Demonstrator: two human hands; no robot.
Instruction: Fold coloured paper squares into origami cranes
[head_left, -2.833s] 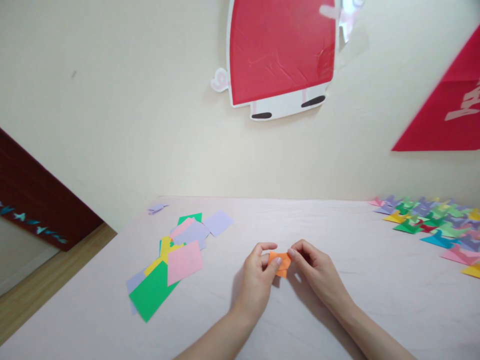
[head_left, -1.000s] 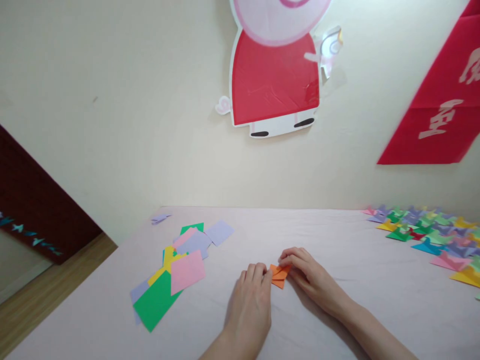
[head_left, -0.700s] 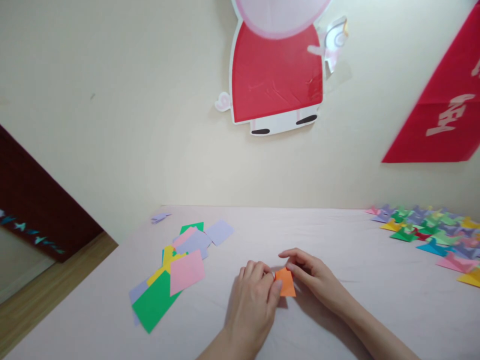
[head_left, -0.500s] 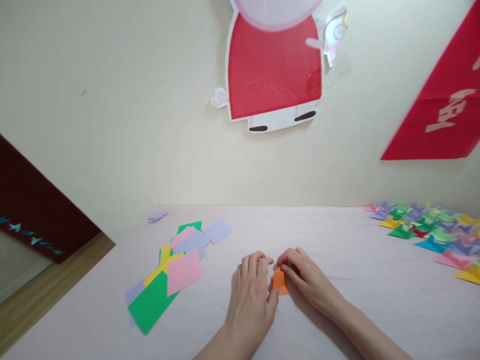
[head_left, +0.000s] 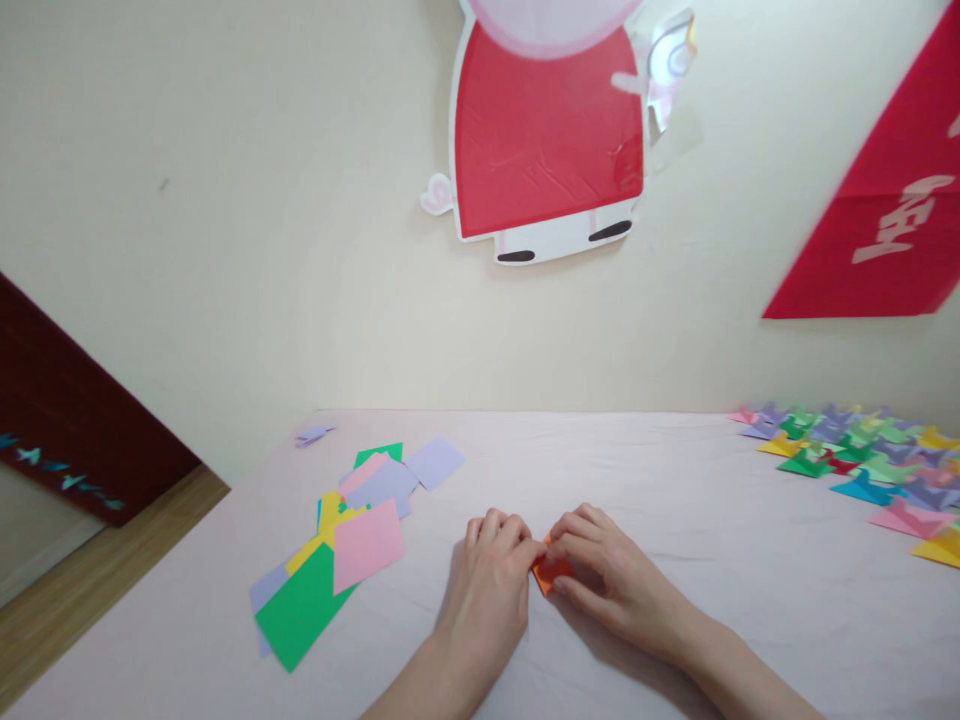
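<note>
A small folded orange paper (head_left: 550, 573) lies on the pale tablecloth (head_left: 675, 500) in front of me. My left hand (head_left: 489, 590) has its fingers curled down and pinches the paper's left edge. My right hand (head_left: 604, 575) covers its right side, fingers bent and pressed on it. Most of the paper is hidden beneath the fingers; only a small orange corner shows between the two hands.
A loose pile of flat coloured paper squares (head_left: 345, 540) lies to the left, with a green sheet (head_left: 300, 605) nearest. Several folded paper shapes (head_left: 870, 455) fill the far right. A small lilac scrap (head_left: 313, 434) sits at the back left corner. The wall (head_left: 262, 250) rises behind the table.
The orange paper has been turned and folded smaller between the hands. Both hands have closed in together and now press it low against the cloth.
</note>
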